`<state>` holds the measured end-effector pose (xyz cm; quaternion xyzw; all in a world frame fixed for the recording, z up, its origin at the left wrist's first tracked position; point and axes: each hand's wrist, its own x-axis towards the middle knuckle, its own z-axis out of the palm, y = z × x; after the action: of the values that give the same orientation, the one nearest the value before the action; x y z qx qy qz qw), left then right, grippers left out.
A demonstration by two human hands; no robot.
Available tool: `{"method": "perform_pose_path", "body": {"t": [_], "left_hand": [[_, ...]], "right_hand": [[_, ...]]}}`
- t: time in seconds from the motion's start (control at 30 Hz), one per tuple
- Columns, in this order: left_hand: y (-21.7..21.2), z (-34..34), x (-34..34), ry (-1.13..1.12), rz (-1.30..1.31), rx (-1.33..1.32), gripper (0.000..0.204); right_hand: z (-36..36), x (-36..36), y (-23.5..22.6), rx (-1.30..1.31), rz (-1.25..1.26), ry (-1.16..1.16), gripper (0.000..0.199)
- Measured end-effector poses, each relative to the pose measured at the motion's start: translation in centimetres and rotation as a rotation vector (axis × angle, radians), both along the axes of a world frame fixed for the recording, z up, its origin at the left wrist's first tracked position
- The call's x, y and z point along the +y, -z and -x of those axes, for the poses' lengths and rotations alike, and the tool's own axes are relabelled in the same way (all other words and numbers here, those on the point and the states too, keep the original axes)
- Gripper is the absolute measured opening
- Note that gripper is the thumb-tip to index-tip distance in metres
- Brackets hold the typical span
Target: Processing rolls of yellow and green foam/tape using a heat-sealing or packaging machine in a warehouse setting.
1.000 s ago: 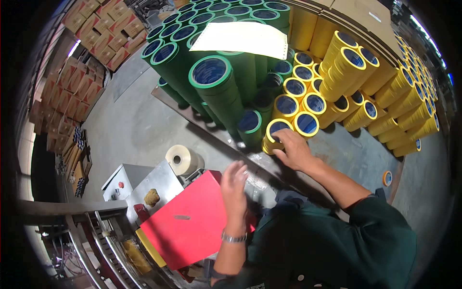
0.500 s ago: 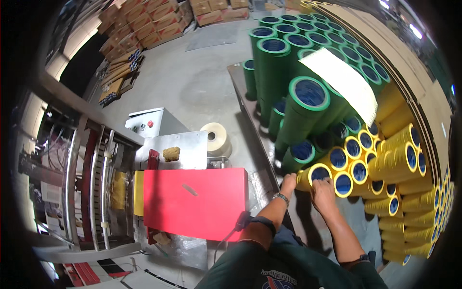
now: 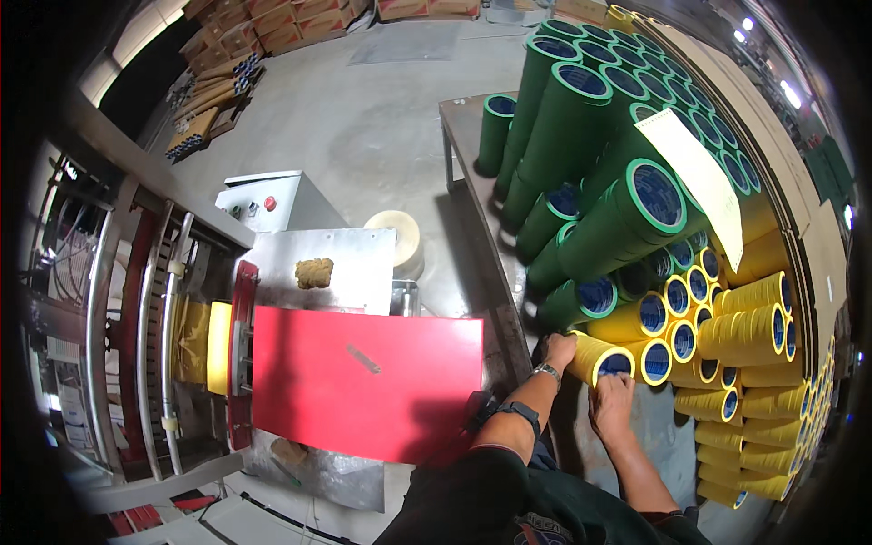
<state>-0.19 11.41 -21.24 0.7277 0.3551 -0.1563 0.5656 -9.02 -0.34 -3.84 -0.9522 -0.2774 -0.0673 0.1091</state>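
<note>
Since the earlier frame: the yellow stack (image 3: pixel 589 352) of rolls has tipped, its hollow end swung lower, toward the right hand (image 3: pixel 614 404). The camera turned too, so part of that shift may be the view's.

Right hand: narrow, fingers bunched on the near rim, just below the blue core (image 3: pixel 616 365). Left hand (image 3: pixel 558 351): curled on the stack's far end; its grip is partly hidden. The stack lies between the two, held at both ends; cannot tell whether it touches the surface (image 3: pixel 461 123).

Progress, judged from this: both hands are on one stack, and it is not clear of the group. Neighbouring yellow rolls (image 3: pixel 619 322), just beyond the right hand, have no hand on them.

Further out: green stacks (image 3: pixel 609 222) above the left hand, some leaning, a paper sheet (image 3: pixel 695 177) lying over them. Left of the left hand, well apart: red panel (image 3: pixel 363 391), then steel rails (image 3: pixel 173 272). No yellow stack on that panel.
</note>
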Motion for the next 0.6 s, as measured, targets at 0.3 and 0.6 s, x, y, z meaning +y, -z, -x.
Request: {"method": "perform_pose_path", "body": {"t": [0.3,0.6], "left_hand": [[-6.2,0.9,1.9,0.258,0.012,0.028,0.051],[-26.1,8.3,15.5,-0.215,0.657,-0.676,0.017]], "right_hand": [[6.3,-3.3,-4.5,0.067,-0.242,0.192,0.024],[8.8,0.6,-16.1,0.121,-0.692,0.089,0.03]]}}
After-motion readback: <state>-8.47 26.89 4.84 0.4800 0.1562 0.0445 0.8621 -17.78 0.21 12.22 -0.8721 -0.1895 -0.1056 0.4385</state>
